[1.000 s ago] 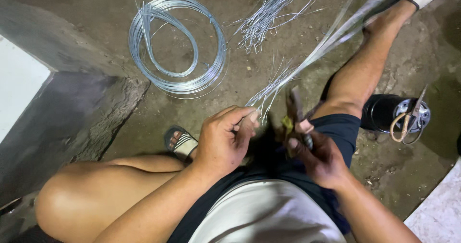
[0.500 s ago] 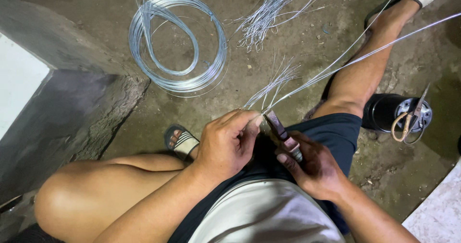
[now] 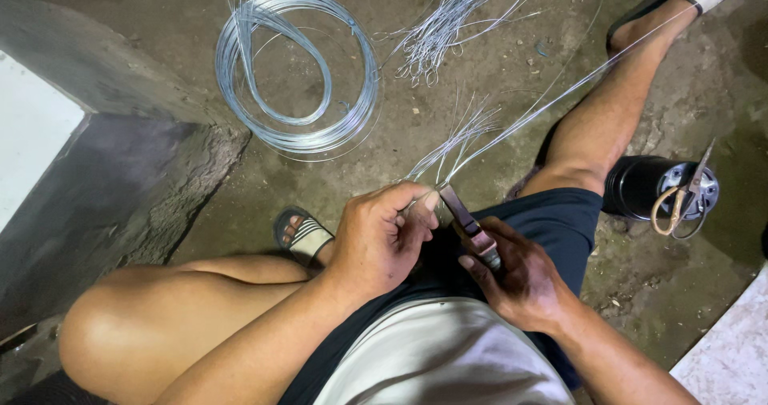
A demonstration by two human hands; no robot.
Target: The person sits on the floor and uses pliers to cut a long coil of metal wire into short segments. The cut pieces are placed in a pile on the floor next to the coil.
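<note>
Rough concrete floor (image 3: 512,61) carries a wire coil (image 3: 296,69) far left, loose cut wires (image 3: 448,21) far centre, a black can (image 3: 640,187) w/ scissors (image 3: 680,197) on top at right, sandals near & far.

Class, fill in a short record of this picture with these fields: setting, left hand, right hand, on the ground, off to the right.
Setting: a seated person, seen from above, over a concrete floor.
Left hand: pinches a bundle of thin wires at its end.
Right hand: grips pliers, their tip at the pinched wire ends.
On the ground: a coil of wire; a loose pile of cut wires.
Off to the right: scissors lying on a black can.
</note>
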